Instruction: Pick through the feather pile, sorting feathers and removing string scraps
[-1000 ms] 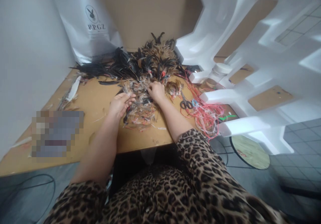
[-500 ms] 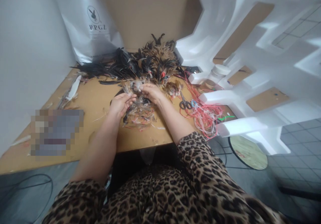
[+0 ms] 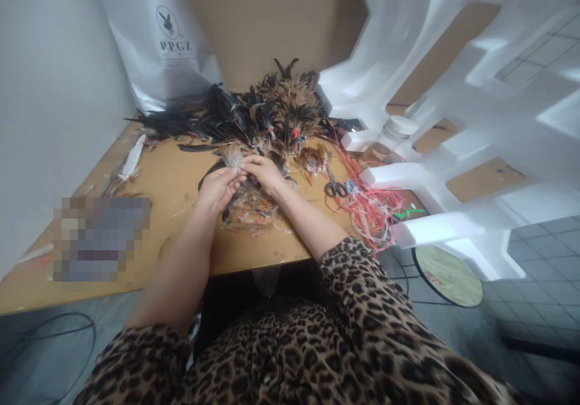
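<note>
Perched on the head of the person seated there, the one camera peers forward and steeply down, near enough that the leopard-print top point(image 3: 276, 350) fills the bottom, the left hand point(image 3: 220, 188) and right hand point(image 3: 263, 174) mid-view, the tabletop point(image 3: 167, 166) stretching beyond.

On the tan wooden tabletop point(image 3: 165, 169) before you, your left hand point(image 3: 220, 188) and right hand point(image 3: 263, 174) meet around a small pale-brown feather tuft point(image 3: 232, 154). Just below them lies a loose brown feather pile point(image 3: 256, 208). Behind stretches a long black-and-brown feather heap point(image 3: 235, 118), with a silvery plastic bag point(image 3: 170, 75) at its back left. To your right sit black-handled metal scissors point(image 3: 336, 189), then a tangle of pink-and-white plastic string point(image 3: 374, 211), beside white moulded foam point(image 3: 457, 226). Front left lies something flat, apparently grey and rectangular point(image 3: 106, 236), though blurred.
</note>
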`<state>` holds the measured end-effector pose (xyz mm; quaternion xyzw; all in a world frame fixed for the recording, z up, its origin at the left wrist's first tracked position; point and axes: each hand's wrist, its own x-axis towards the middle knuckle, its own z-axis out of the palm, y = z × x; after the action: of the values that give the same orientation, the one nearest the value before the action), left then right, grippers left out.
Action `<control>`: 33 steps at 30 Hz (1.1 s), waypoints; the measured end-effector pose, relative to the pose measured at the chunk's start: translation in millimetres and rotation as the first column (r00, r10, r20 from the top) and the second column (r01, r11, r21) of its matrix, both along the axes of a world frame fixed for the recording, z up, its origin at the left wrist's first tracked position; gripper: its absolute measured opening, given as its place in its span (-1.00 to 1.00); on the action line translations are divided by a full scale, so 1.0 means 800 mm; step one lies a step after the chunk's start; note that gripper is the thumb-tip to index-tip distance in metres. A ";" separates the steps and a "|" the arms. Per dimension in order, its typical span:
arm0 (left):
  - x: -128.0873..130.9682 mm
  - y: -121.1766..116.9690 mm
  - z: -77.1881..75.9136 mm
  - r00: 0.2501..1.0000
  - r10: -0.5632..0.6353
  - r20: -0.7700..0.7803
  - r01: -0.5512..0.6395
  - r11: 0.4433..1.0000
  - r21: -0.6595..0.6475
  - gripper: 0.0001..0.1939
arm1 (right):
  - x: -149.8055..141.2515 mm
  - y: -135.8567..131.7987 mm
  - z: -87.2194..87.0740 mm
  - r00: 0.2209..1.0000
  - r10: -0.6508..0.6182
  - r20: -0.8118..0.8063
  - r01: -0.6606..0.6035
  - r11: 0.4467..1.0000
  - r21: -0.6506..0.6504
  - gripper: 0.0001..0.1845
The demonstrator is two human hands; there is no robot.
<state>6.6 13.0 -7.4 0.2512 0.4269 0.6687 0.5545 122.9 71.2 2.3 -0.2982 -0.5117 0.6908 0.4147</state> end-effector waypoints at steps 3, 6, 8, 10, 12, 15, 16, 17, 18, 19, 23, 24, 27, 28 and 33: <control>0.000 0.000 -0.001 1.000 0.010 -0.022 -0.010 1.000 -0.007 -0.92 | 0.003 -0.002 0.005 0.998 -0.016 0.065 0.011 0.998 0.063 -0.84; 0.000 0.000 -0.002 0.997 0.017 -0.071 -0.018 1.000 -0.008 -0.90 | 0.007 -0.002 0.009 0.990 -0.056 0.126 0.038 0.990 0.137 -0.84; 0.001 -0.001 -0.001 0.993 0.013 -0.116 -0.014 1.000 -0.007 -0.88 | 0.009 -0.002 0.011 0.988 -0.069 0.141 0.047 0.987 0.152 -0.83; 0.002 -0.002 0.000 0.987 0.008 -0.163 -0.010 1.000 -0.011 -0.86 | 0.009 -0.001 0.011 0.987 -0.073 0.142 0.051 0.987 0.152 -0.81; 0.003 -0.002 0.001 0.979 0.006 -0.204 -0.008 1.000 -0.013 -0.84 | 0.008 -0.002 0.011 0.987 -0.076 0.139 0.054 0.987 0.152 -0.79; 0.003 -0.001 -0.002 0.966 0.015 -0.259 -0.014 1.000 0.004 -0.84 | 0.007 -0.002 0.010 0.989 -0.082 0.123 0.065 0.989 0.136 -0.78; 0.003 0.000 -0.003 0.959 0.021 -0.281 -0.018 1.000 0.014 -0.85 | 0.007 -0.002 0.009 0.990 -0.082 0.119 0.067 0.990 0.125 -0.77; 0.002 0.001 -0.005 0.952 0.028 -0.305 -0.022 0.999 0.023 -0.86 | 0.006 -0.002 0.009 0.990 -0.081 0.118 0.068 0.991 0.114 -0.77; 0.001 0.002 -0.007 0.944 0.034 -0.329 -0.025 0.999 0.031 -0.87 | 0.006 -0.003 0.009 0.990 -0.079 0.120 0.066 0.992 0.104 -0.77; 0.001 0.003 -0.009 0.936 0.039 -0.351 -0.028 0.999 0.036 -0.87 | 0.006 -0.003 0.009 0.989 -0.076 0.124 0.064 0.993 0.097 -0.77; -0.001 0.004 -0.013 0.912 0.039 -0.407 -0.024 0.999 0.043 -0.88 | 0.006 -0.002 0.007 0.987 -0.061 0.148 0.041 0.990 0.136 -0.78; -0.001 0.004 -0.012 0.910 0.036 -0.412 -0.020 0.999 0.043 -0.87 | 0.007 0.001 0.006 0.986 -0.060 0.156 0.034 0.986 0.165 -0.78; 0.000 0.002 -0.009 0.920 0.041 -0.391 -0.028 0.999 0.038 -0.83 | 0.014 0.016 0.002 0.976 -0.120 0.181 0.062 0.953 0.298 -0.76; 0.000 0.002 -0.008 0.927 0.043 -0.373 -0.034 0.999 0.031 -0.82 | 0.018 0.023 0.000 0.966 -0.171 0.192 0.095 0.932 0.350 -0.76; -0.004 0.001 -0.001 0.971 0.075 -0.225 -0.073 0.997 0.017 -0.84 | 0.048 0.056 -0.008 0.824 -0.452 0.340 0.199 0.794 0.574 -0.81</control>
<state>3.3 13.8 -8.5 0.3116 0.4933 0.6580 0.4760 161.4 116.3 -4.1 -0.4174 -0.6992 0.3525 0.4611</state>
